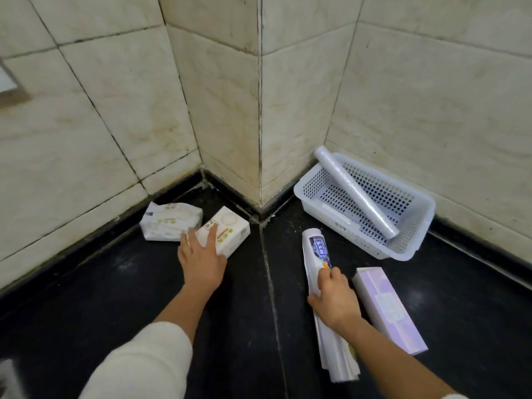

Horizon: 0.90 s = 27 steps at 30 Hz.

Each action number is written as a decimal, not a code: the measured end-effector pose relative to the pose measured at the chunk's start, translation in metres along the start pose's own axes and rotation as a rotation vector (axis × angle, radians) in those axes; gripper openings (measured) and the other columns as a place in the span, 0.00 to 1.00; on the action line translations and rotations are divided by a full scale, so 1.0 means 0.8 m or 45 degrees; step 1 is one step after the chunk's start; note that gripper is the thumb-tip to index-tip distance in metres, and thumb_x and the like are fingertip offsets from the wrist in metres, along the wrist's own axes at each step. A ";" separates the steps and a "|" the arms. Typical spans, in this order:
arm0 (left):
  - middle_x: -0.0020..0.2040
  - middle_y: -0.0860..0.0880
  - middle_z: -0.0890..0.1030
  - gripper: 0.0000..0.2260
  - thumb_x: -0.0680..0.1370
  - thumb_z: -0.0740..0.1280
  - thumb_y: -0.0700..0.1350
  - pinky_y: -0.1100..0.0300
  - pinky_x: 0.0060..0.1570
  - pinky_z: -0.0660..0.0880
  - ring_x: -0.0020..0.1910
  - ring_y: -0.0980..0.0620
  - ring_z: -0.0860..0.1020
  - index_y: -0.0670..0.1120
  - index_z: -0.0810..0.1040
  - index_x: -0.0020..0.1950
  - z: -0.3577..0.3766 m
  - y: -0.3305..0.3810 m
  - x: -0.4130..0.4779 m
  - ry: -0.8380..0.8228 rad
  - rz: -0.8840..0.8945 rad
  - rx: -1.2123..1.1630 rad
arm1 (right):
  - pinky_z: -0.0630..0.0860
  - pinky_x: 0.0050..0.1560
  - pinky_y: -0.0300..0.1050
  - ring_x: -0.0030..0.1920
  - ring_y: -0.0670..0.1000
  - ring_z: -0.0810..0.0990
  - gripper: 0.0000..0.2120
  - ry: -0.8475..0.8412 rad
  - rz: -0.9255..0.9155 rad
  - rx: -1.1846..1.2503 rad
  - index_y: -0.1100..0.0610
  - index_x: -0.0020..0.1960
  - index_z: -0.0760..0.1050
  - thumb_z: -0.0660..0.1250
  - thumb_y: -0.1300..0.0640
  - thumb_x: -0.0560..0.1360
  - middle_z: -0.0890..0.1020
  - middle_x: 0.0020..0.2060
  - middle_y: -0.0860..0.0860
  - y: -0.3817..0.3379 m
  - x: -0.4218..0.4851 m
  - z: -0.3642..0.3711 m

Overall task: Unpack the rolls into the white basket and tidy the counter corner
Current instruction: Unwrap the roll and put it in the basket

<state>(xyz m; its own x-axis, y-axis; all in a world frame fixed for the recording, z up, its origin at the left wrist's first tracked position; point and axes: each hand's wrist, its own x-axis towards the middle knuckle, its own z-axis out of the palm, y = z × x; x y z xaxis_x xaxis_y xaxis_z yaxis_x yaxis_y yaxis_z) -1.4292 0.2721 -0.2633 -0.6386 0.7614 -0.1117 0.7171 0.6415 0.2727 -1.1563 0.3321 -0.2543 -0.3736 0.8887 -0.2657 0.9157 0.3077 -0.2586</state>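
Note:
A white perforated basket (414, 226) sits on the black counter at the right wall, with one clear-wrapped roll (354, 191) lying slantwise in it, its top end over the rim. My right hand (335, 300) grips a white packaged roll with a blue label (315, 249) that lies on the counter in front of the basket. My left hand (201, 254) rests with spread fingers on a white tissue pack (227, 230) near the corner. A second, crumpled tissue pack (167, 223) lies just left of it.
A long lilac box (388, 309) lies on the counter right of my right hand. Tiled walls form a jutting corner behind the packs and the basket. A seam runs down the black counter (115, 283) between my hands.

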 end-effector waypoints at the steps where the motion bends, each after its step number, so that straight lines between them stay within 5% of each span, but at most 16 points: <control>1: 0.77 0.39 0.46 0.33 0.77 0.63 0.52 0.40 0.74 0.49 0.76 0.36 0.44 0.58 0.49 0.77 0.000 -0.005 0.007 -0.040 -0.009 -0.014 | 0.75 0.51 0.53 0.58 0.58 0.72 0.18 -0.020 0.002 -0.008 0.58 0.58 0.67 0.65 0.50 0.74 0.70 0.57 0.56 -0.001 0.005 0.000; 5: 0.76 0.39 0.51 0.32 0.76 0.63 0.53 0.39 0.73 0.54 0.75 0.37 0.48 0.59 0.52 0.76 0.002 -0.013 0.016 -0.070 0.040 -0.088 | 0.73 0.45 0.49 0.52 0.59 0.77 0.15 -0.043 0.025 -0.016 0.59 0.53 0.72 0.64 0.50 0.73 0.74 0.53 0.57 -0.004 0.022 -0.002; 10: 0.78 0.40 0.49 0.30 0.76 0.63 0.47 0.40 0.74 0.43 0.77 0.41 0.44 0.54 0.54 0.76 0.022 0.021 -0.011 0.109 0.242 -0.020 | 0.67 0.39 0.45 0.46 0.59 0.79 0.11 0.016 -0.020 0.124 0.56 0.43 0.68 0.65 0.50 0.74 0.74 0.46 0.55 0.002 0.024 -0.003; 14: 0.73 0.46 0.66 0.22 0.78 0.62 0.46 0.54 0.73 0.60 0.72 0.48 0.62 0.50 0.65 0.73 0.067 0.096 -0.074 -0.193 0.502 -0.447 | 0.66 0.41 0.46 0.44 0.55 0.76 0.09 0.139 -0.008 0.360 0.55 0.45 0.65 0.64 0.52 0.76 0.71 0.43 0.50 0.022 0.006 -0.001; 18: 0.58 0.47 0.81 0.18 0.78 0.64 0.48 0.69 0.51 0.73 0.50 0.57 0.78 0.50 0.72 0.68 0.092 0.159 -0.121 -0.645 0.167 -0.999 | 0.70 0.44 0.48 0.44 0.53 0.73 0.07 0.202 0.055 0.499 0.56 0.47 0.66 0.64 0.55 0.77 0.73 0.43 0.52 0.040 -0.003 -0.002; 21: 0.53 0.46 0.82 0.19 0.76 0.67 0.50 0.57 0.54 0.78 0.51 0.51 0.81 0.49 0.73 0.66 0.098 0.178 -0.130 -0.831 -0.088 -1.218 | 0.70 0.41 0.47 0.41 0.52 0.75 0.07 0.121 0.189 0.571 0.57 0.47 0.68 0.61 0.54 0.79 0.76 0.40 0.52 0.046 -0.003 -0.006; 23: 0.49 0.46 0.82 0.11 0.76 0.68 0.47 0.52 0.55 0.79 0.49 0.49 0.80 0.46 0.79 0.57 0.098 0.181 -0.131 -0.880 -0.232 -1.338 | 0.71 0.43 0.47 0.42 0.54 0.78 0.07 0.097 0.252 0.546 0.57 0.47 0.69 0.59 0.55 0.80 0.77 0.40 0.52 0.050 -0.003 -0.010; 25: 0.39 0.46 0.77 0.06 0.76 0.66 0.43 0.53 0.48 0.77 0.42 0.50 0.76 0.45 0.79 0.40 0.094 0.180 -0.130 -0.859 -0.272 -1.325 | 0.74 0.46 0.48 0.45 0.56 0.80 0.05 0.102 0.280 0.539 0.57 0.53 0.70 0.57 0.58 0.80 0.78 0.42 0.53 0.053 -0.004 -0.013; 27: 0.38 0.43 0.75 0.09 0.77 0.64 0.41 0.50 0.48 0.77 0.40 0.48 0.75 0.43 0.76 0.36 0.095 0.176 -0.130 -0.838 -0.331 -1.342 | 0.74 0.48 0.48 0.48 0.55 0.79 0.15 0.075 0.214 0.485 0.53 0.63 0.67 0.56 0.62 0.78 0.79 0.48 0.53 0.055 -0.008 -0.018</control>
<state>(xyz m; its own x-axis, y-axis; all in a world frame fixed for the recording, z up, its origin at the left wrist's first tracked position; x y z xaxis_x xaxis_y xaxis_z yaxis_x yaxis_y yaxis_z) -1.2408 0.2903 -0.2858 -0.2504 0.7214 -0.6457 -0.1709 0.6235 0.7629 -1.1117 0.3449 -0.2503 -0.2043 0.9372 -0.2827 0.8389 0.0187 -0.5439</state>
